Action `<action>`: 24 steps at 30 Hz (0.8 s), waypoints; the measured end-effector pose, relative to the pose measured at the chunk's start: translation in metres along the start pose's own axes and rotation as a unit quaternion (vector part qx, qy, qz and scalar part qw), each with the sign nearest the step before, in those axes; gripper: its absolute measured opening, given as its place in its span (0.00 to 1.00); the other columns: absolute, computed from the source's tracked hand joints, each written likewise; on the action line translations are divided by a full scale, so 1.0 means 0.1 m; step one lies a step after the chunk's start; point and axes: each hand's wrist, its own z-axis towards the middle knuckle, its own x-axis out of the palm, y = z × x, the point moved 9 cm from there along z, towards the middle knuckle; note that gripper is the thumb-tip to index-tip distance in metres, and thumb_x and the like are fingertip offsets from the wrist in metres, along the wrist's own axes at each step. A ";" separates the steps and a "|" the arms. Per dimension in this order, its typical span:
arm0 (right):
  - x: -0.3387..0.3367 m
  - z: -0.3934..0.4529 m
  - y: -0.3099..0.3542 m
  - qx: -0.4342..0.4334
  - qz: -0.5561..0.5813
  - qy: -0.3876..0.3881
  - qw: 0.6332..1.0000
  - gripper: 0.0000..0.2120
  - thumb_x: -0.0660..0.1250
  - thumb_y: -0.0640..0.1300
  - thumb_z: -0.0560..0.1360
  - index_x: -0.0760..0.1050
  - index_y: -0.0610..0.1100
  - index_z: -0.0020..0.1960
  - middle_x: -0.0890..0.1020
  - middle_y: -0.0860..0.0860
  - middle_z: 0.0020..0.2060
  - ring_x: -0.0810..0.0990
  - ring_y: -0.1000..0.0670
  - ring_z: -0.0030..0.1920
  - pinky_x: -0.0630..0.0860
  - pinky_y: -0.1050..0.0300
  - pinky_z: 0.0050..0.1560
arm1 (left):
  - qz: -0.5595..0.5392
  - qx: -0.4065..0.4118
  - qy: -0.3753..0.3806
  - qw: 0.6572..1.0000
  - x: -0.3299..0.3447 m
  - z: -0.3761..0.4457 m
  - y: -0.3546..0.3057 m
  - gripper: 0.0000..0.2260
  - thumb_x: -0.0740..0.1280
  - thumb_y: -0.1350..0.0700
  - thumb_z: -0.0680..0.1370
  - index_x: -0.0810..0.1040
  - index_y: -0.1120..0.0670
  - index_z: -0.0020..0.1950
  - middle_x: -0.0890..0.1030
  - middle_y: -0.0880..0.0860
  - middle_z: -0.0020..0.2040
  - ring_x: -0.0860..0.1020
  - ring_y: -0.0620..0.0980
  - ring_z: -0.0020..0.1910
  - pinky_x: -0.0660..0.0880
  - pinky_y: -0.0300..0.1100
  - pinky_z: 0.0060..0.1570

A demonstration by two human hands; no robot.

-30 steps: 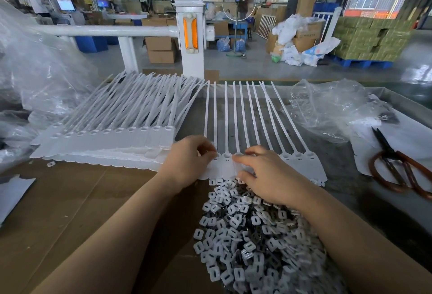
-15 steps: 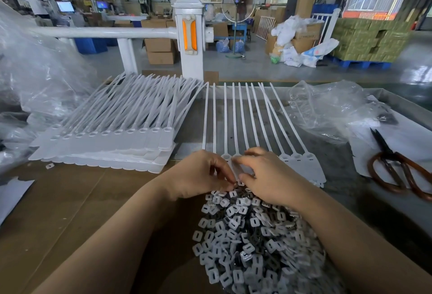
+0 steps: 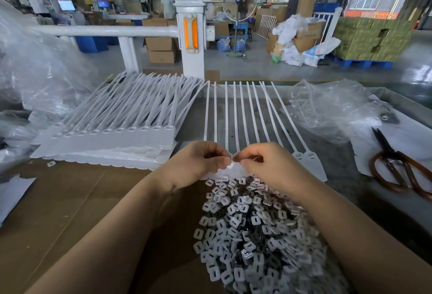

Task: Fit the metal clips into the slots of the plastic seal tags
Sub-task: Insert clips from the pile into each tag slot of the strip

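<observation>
With the left hand [image 3: 198, 165] and right hand [image 3: 264, 167] both curled, pinching one clip [image 3: 230, 165] over the seal tags [image 3: 313, 165] at twelve o'clock of the clip pile [image 3: 252, 235], a tilted clip could jam.

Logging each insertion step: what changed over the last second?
The left hand moved right to meet the right hand; their fingertips now pinch a small white piece together over the tag row. The clip pile, stacked tags and scissors stayed put.
</observation>
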 end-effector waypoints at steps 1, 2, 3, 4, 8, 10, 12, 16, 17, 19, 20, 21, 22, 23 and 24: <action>-0.02 0.00 0.00 0.005 0.027 -0.006 1.000 0.08 0.67 0.46 0.79 0.82 0.58 0.52 0.84 0.62 0.44 0.83 0.57 0.37 0.80 0.57 0.39 | -0.003 -0.001 -0.005 1.000 -0.01 0.00 0.01 0.04 0.69 0.58 0.79 0.81 0.52 0.45 0.78 0.42 0.30 0.72 0.37 0.27 0.67 0.28 0.29; -0.04 -0.01 0.01 0.005 0.050 -0.010 0.999 0.07 0.68 0.47 0.78 0.82 0.58 0.49 0.83 0.64 0.41 0.82 0.60 0.39 0.78 0.59 0.41 | -0.001 -0.002 -0.011 1.000 -0.03 0.01 0.01 0.04 0.69 0.57 0.79 0.81 0.52 0.45 0.78 0.42 0.31 0.72 0.37 0.28 0.67 0.29 0.30; -0.05 -0.01 0.02 0.003 0.073 -0.011 0.997 0.05 0.70 0.48 0.77 0.82 0.57 0.47 0.83 0.65 0.39 0.80 0.64 0.39 0.75 0.61 0.41 | 0.000 -0.003 -0.017 1.000 -0.03 0.01 0.01 0.03 0.69 0.57 0.79 0.81 0.52 0.46 0.79 0.43 0.32 0.73 0.38 0.29 0.67 0.30 0.30; -0.05 0.00 0.02 0.003 0.093 -0.010 0.996 0.03 0.71 0.49 0.76 0.82 0.57 0.46 0.83 0.66 0.39 0.79 0.66 0.38 0.72 0.63 0.42 | -0.001 -0.004 -0.022 1.000 -0.04 0.01 0.02 0.03 0.68 0.57 0.79 0.81 0.53 0.46 0.80 0.43 0.33 0.73 0.38 0.29 0.67 0.31 0.30; -0.04 -0.01 0.02 0.009 0.127 -0.016 0.992 0.01 0.73 0.50 0.75 0.83 0.53 0.46 0.83 0.63 0.38 0.79 0.66 0.37 0.72 0.61 0.42 | 0.004 0.002 -0.027 1.000 -0.02 0.01 -0.02 0.03 0.67 0.58 0.80 0.80 0.55 0.47 0.79 0.43 0.31 0.72 0.36 0.28 0.67 0.30 0.28; -0.03 -0.01 0.03 0.012 0.126 -0.022 0.992 0.01 0.72 0.49 0.75 0.83 0.53 0.46 0.83 0.62 0.37 0.79 0.64 0.36 0.73 0.60 0.40 | 0.003 0.007 -0.025 1.000 -0.01 0.00 -0.04 0.03 0.68 0.59 0.79 0.80 0.57 0.47 0.79 0.43 0.31 0.72 0.36 0.27 0.67 0.28 0.27; -0.03 -0.01 0.04 0.016 0.121 -0.027 0.992 0.02 0.71 0.49 0.76 0.82 0.53 0.45 0.84 0.57 0.37 0.79 0.58 0.35 0.79 0.53 0.40 | 0.006 0.010 -0.031 0.999 -0.01 0.00 -0.06 0.03 0.69 0.58 0.79 0.81 0.57 0.48 0.81 0.44 0.33 0.74 0.36 0.29 0.68 0.29 0.28; -0.01 0.00 0.03 0.012 0.117 -0.034 0.992 0.02 0.70 0.49 0.76 0.81 0.54 0.45 0.84 0.55 0.38 0.80 0.57 0.35 0.80 0.55 0.42 | 0.036 0.018 -0.060 0.997 -0.04 -0.01 -0.10 0.03 0.69 0.57 0.78 0.81 0.54 0.46 0.81 0.46 0.35 0.76 0.40 0.35 0.71 0.31 0.36; -0.01 0.00 0.02 0.011 0.112 -0.036 0.993 0.02 0.70 0.49 0.76 0.81 0.55 0.45 0.84 0.57 0.38 0.80 0.59 0.37 0.80 0.59 0.42 | 0.050 0.019 -0.077 0.996 -0.07 -0.01 -0.10 0.03 0.69 0.56 0.79 0.81 0.53 0.46 0.80 0.47 0.37 0.75 0.42 0.36 0.71 0.34 0.38; 0.00 0.02 -0.02 0.008 0.064 -0.042 0.997 0.04 0.68 0.50 0.78 0.81 0.55 0.50 0.83 0.60 0.41 0.80 0.62 0.40 0.75 0.66 0.42 | 0.085 0.013 -0.144 0.986 -0.19 -0.02 -0.08 0.04 0.68 0.56 0.79 0.80 0.51 0.44 0.79 0.48 0.38 0.75 0.42 0.36 0.70 0.36 0.40; 0.01 0.02 -0.04 0.006 0.032 -0.036 0.999 0.06 0.67 0.50 0.78 0.81 0.55 0.52 0.82 0.63 0.44 0.79 0.63 0.41 0.73 0.69 0.42 | 0.099 -0.001 -0.185 0.978 -0.27 -0.02 -0.06 0.05 0.68 0.56 0.80 0.79 0.51 0.44 0.79 0.48 0.37 0.75 0.43 0.36 0.70 0.37 0.39; 0.05 0.03 -0.06 0.004 0.003 -0.024 1.000 0.07 0.66 0.49 0.79 0.81 0.54 0.55 0.80 0.64 0.46 0.78 0.64 0.42 0.70 0.71 0.42 | 0.109 -0.021 -0.219 0.969 -0.35 -0.04 -0.02 0.05 0.67 0.56 0.80 0.79 0.52 0.44 0.78 0.48 0.37 0.74 0.44 0.36 0.69 0.37 0.37; 0.09 0.03 -0.07 0.001 -0.024 -0.009 1.000 0.08 0.65 0.49 0.79 0.81 0.54 0.56 0.78 0.65 0.48 0.76 0.66 0.43 0.68 0.72 0.42 | 0.115 -0.044 -0.242 0.962 -0.41 -0.04 0.03 0.05 0.66 0.56 0.80 0.79 0.53 0.45 0.77 0.49 0.37 0.74 0.45 0.37 0.68 0.37 0.36; 0.12 0.04 -0.08 -0.003 -0.048 0.002 0.999 0.08 0.65 0.49 0.79 0.81 0.54 0.55 0.77 0.64 0.49 0.74 0.67 0.43 0.67 0.72 0.41 | 0.118 -0.066 -0.254 0.958 -0.46 -0.05 0.09 0.05 0.65 0.55 0.81 0.78 0.54 0.46 0.77 0.49 0.38 0.74 0.46 0.38 0.68 0.38 0.35; 0.14 0.04 -0.08 -0.008 -0.067 0.006 0.998 0.07 0.66 0.49 0.79 0.81 0.55 0.54 0.76 0.64 0.50 0.74 0.67 0.41 0.67 0.71 0.40 | 0.122 -0.086 -0.259 0.954 -0.49 -0.04 0.14 0.05 0.65 0.55 0.81 0.78 0.54 0.47 0.77 0.50 0.39 0.74 0.47 0.38 0.68 0.39 0.35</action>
